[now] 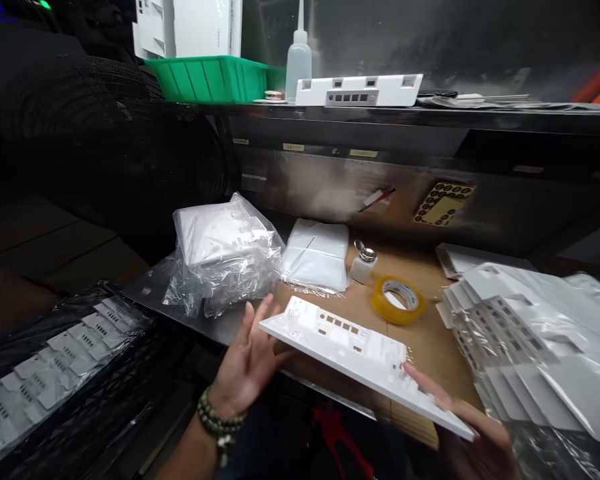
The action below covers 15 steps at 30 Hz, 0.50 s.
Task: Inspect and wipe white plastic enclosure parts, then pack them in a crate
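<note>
A white plastic housing (340, 360) with a row of small square cutouts is tilted above the front edge of the bench. My right hand (473, 423) grips its right end, with fingers over the inner side. Close to the left corner of the housing, my left hand (250, 360) is open, palm turned up and fingers apart; whether it touches the plastic I cannot tell. A beaded bracelet (217, 420) circles my left wrist. Just beyond the housing, a roll of yellow tape (398, 300) lies on the cardboard (380, 257).
Bagged white parts (225, 247) sit at the left, beside a stack of plastic bags (316, 257) and a pump bottle (364, 263). Stacked housings (535, 340) fill the right. A crate of parts (60, 367) stands lower left. The shelf above holds a green bin (205, 80).
</note>
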Available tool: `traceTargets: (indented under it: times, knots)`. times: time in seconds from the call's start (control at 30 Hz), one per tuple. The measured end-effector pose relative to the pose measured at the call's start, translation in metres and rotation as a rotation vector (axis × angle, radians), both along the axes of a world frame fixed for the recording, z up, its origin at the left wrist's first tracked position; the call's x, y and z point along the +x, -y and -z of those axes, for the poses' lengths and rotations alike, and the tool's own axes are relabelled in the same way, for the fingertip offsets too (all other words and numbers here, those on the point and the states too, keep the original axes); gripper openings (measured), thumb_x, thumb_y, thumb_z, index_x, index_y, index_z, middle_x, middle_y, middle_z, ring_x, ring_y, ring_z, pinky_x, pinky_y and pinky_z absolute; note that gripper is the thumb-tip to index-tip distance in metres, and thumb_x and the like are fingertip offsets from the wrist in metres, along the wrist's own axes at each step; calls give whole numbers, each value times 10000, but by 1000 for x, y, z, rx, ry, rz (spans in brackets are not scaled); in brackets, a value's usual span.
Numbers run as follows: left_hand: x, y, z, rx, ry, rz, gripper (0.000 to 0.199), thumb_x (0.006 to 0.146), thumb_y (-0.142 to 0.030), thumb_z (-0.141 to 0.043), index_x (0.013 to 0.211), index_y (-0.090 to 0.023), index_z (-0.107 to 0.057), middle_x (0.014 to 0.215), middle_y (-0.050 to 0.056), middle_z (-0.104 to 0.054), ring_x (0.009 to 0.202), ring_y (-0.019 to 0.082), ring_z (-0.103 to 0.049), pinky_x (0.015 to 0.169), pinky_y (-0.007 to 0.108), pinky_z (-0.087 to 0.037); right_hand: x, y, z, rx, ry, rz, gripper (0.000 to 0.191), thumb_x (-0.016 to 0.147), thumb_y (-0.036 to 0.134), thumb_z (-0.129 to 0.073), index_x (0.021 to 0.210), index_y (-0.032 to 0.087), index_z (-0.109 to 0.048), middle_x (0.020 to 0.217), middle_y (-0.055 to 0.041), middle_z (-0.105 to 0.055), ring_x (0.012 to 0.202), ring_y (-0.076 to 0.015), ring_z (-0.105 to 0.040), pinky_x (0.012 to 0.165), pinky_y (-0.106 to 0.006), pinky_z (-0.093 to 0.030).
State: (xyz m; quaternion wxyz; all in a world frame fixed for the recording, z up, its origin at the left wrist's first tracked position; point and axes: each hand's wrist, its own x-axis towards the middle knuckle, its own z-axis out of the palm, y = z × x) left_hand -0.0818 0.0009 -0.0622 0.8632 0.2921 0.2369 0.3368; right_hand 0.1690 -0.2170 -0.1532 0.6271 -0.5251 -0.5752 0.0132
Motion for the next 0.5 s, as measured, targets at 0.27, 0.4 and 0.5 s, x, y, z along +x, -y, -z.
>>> traceTargets:
  times: [0.27,0.4,0.5]
  knots:
    - [-3,-22,-10,-381,-16,64,573,916,-114,-490,1475,-3,-435,1049,193,-783,1061,357,-733,1050,530,-514,25,-27,-50,-326,374,11,314,954,202,-593,1239,305,-675,1365,-35,-670,1309,-253,-602,1115,-472,-499]
    - [-1,-23,-19,-369,-43,-39,632,865,-83,-496,1490,-22,-425,1022,190,-789,997,373,-751,1007,575,-535,67,-78,-53,-705,274,543,353,970,432,-531,1191,245,-733,1190,-69,-752,1105,-243,-699,986,-403,-555]
    - [5,-16,-30,-384,-32,-41,629,859,-88,-507,1480,-23,-439,1045,200,-783,991,374,-752,1001,575,-538,95,-127,-53,-850,285,688,335,930,401,-556,1071,201,-785,1049,-146,-770,1068,-324,-681,926,-463,-528]
